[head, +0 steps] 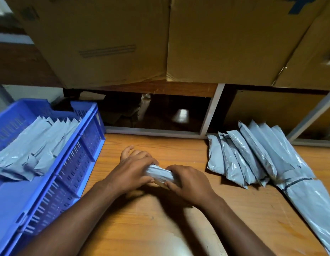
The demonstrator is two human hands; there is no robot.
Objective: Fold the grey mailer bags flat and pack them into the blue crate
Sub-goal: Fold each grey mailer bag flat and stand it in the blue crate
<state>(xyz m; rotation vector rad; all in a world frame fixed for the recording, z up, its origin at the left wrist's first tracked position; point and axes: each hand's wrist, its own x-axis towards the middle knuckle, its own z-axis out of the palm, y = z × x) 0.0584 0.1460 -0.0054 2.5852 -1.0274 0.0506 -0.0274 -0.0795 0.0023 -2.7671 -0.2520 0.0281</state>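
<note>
Hands: left hand (131, 171) and right hand (191, 182) grasp a folded grey plastic mailer bag (160, 173), fingers curled round it.
Blue slotted plastic crate (71, 174): left of the hands, holding folded bags.
Writing: none readable.

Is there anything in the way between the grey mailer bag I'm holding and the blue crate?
Nothing visible. Bare wooden table lies between the folded grey plastic mailer bag and the blue slatted plastic crate; only its near wall must be cleared.
</note>
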